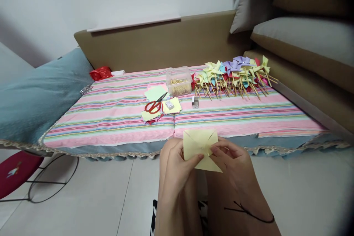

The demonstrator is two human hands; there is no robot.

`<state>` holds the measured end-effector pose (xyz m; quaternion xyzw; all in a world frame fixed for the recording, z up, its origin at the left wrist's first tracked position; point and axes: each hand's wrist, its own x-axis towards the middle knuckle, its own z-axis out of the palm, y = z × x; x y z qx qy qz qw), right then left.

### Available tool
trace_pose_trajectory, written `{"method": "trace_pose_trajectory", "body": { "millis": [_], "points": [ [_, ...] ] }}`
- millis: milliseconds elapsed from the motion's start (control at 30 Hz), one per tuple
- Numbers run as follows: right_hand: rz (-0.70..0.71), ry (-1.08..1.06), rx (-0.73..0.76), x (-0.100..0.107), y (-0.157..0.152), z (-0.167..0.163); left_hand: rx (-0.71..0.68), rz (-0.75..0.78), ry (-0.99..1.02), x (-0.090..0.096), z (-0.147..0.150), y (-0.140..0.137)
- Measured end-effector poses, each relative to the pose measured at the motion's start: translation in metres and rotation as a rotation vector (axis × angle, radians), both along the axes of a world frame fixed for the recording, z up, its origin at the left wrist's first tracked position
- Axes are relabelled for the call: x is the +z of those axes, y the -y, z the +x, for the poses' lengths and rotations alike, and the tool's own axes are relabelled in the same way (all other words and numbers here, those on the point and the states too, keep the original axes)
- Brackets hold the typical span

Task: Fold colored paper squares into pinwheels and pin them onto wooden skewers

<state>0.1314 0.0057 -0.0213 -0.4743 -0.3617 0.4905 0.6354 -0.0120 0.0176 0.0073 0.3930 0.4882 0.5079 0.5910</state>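
Observation:
A square of pale yellow paper [193,143], with slits running in from its corners, is held up above my knees. My left hand [181,166] grips its left side, the thumb lying on the front face. On the right, my right hand [232,158] pinches the paper near its middle, where the right part looks bent inward. A small dot shows near the centre of the sheet. The fingers behind the paper are partly hidden. A thin black cord circles my right wrist.
On the striped bed cover [110,118] lie red-handled scissors [153,107] on stacked coloured paper squares [156,92]. Beside them are a clear box [179,81] of wooden sticks, a small open box [195,102] and a heap of paper pinwheels [232,72]. Cushions [304,37] border the right.

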Motion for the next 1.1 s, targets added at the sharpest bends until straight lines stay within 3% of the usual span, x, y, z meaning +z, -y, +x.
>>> {"method": "trace_pose_trajectory", "body": {
  "millis": [133, 400, 700, 833, 1100],
  "points": [
    [0.035, 0.174, -0.008, -0.005, -0.001, 0.001, -0.132, 0.048, -0.096, -0.001, -0.001, 0.0],
    [0.091, 0.231, -0.009, 0.0, 0.0, -0.002, -0.165, 0.03, -0.07, -0.005, -0.001, 0.003],
    [0.035, 0.16, 0.025, -0.003, 0.0, -0.003, -0.157, 0.047, -0.121, -0.002, 0.001, 0.003],
    [0.016, 0.15, 0.034, -0.001, 0.0, -0.003, -0.096, 0.015, -0.083, -0.003, 0.004, 0.001],
    [-0.122, -0.195, 0.075, 0.003, -0.005, -0.012, 0.146, -0.009, 0.066, -0.004, 0.008, -0.003]
  ]
}}
